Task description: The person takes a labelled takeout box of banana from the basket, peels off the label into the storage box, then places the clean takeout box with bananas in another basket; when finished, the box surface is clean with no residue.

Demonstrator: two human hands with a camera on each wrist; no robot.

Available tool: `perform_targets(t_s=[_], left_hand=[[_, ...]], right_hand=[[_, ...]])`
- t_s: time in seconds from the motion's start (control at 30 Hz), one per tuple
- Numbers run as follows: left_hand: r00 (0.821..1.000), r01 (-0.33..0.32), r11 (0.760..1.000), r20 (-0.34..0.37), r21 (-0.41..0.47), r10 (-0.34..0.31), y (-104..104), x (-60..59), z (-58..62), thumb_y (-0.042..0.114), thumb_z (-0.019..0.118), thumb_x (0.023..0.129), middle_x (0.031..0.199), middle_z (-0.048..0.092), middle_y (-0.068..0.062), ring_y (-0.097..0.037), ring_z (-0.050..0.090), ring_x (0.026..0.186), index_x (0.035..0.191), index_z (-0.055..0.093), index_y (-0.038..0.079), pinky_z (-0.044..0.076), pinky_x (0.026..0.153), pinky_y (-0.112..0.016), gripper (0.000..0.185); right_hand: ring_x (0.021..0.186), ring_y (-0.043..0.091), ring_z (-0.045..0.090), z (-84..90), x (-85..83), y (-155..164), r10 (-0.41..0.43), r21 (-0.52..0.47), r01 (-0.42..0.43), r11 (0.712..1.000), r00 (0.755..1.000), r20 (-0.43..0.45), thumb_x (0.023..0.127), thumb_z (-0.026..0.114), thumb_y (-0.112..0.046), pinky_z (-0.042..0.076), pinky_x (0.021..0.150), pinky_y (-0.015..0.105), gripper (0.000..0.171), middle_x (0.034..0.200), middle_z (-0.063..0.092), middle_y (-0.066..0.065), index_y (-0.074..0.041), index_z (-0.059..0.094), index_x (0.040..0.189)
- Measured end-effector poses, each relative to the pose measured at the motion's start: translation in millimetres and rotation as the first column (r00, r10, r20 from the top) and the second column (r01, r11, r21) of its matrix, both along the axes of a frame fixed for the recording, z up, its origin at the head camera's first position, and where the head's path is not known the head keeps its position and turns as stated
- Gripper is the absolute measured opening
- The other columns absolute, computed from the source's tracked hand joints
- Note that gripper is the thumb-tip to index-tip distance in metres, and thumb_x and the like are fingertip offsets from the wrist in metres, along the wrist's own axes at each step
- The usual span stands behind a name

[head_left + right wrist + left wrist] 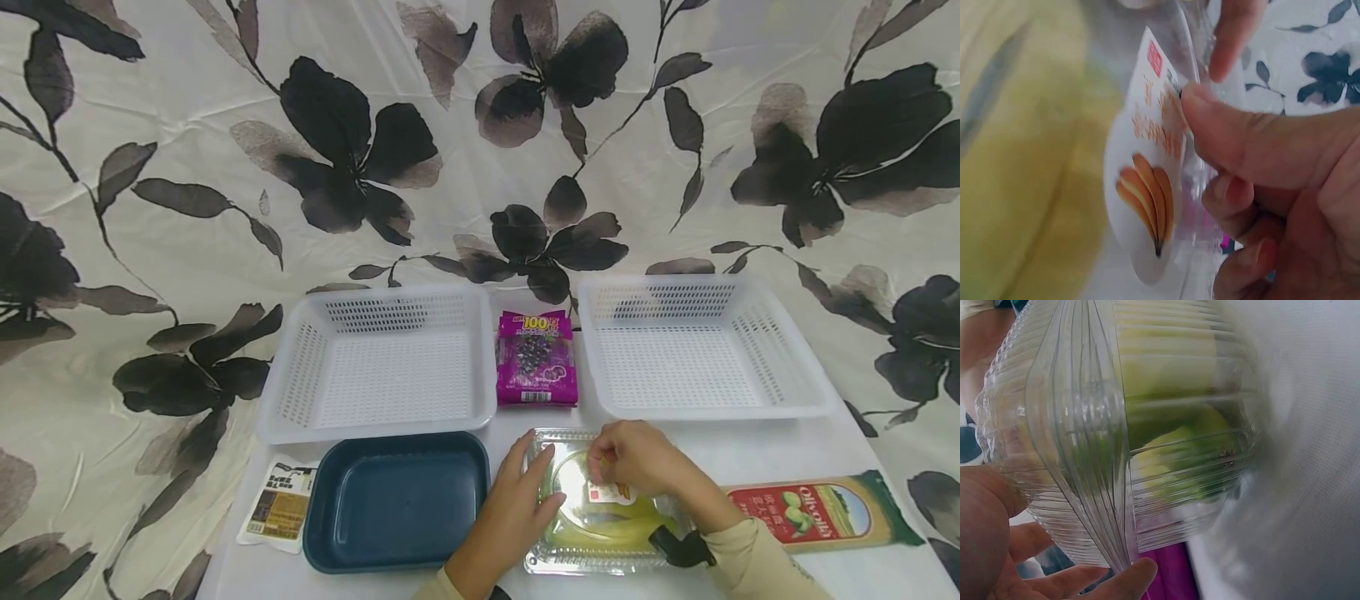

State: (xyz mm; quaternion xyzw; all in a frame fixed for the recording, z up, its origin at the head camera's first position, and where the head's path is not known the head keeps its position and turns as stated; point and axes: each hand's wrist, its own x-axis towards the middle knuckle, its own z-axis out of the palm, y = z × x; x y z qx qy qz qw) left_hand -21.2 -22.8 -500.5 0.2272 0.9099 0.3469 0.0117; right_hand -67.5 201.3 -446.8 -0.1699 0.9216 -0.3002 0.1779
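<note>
A clear plastic clamshell box [558,554] with yellow-green bananas [1185,450] inside lies in front of the person. On its lid is a white label [1141,134] printed with orange characters and a bunch of bananas. My right hand [641,458] is over the lid, its thumb and curled fingers pinching the label's edge. At the box's left side my left hand [506,521] rests with fingers spread, touching the lid and rim; its fingertips are at the ridged seam in the left wrist view.
Two white perforated baskets [273,417] [795,400] stand at the back, with a purple candy bag [536,358] between them. A dark blue tray [405,504] and a white-and-brown packet [279,504] lie left. A red Olivoilà package [810,512] is right, partly behind the right sleeve.
</note>
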Motion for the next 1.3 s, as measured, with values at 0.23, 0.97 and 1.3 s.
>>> perform_targets(t_s=[0.23, 0.97, 1.3], left_hand=[[1.0, 0.001, 1.0, 0.003, -0.015, -0.001, 1, -0.3, 2.0, 0.022, 0.075, 0.094, 0.158, 0.037, -0.026, -0.041, 0.05, 0.139, 0.146, 0.053, 0.004, 0.054, 0.103, -0.049, 0.06], [1.0, -0.002, 1.0, 0.021, -0.019, 0.003, 0, -0.1, 1.4, 0.023, 0.075, 0.094, 0.159, 0.035, -0.026, -0.042, 0.049, 0.14, 0.148, 0.052, 0.006, 0.054, 0.104, -0.049, 0.061], [0.999, -0.003, 1.0, 0.04, -0.009, 0.003, 0, -1.0, 1.9, 0.023, 0.074, 0.094, 0.159, 0.036, -0.024, -0.04, 0.047, 0.141, 0.148, 0.052, 0.007, 0.053, 0.105, -0.051, 0.061]], right_hand=[[0.062, 0.005, 0.05, -1.4, -3.9, 6, 0.013, -0.069, -0.008, 0.998, 0.997, 0.078, 0.077, 0.083, -0.009, 0.042, 0.056, 0.022, 0.019, 0.066, 0.055, -0.011, -0.023, 0.071, 0.072], [0.057, 0.008, 0.057, -1.8, -5.2, 9, 0.026, -0.1, -0.014, 0.995, 0.993, 0.118, 0.077, 0.084, -0.012, 0.048, 0.053, 0.024, 0.017, 0.066, 0.061, -0.008, -0.021, 0.071, 0.072], [0.082, 0.013, 0.057, -0.3, -6.8, 26, 0.141, -0.257, -0.083, 0.963, 0.966, 0.217, 0.081, 0.082, -0.021, 0.049, 0.07, 0.028, 0.014, 0.093, 0.066, -0.001, -0.014, 0.07, 0.081]])
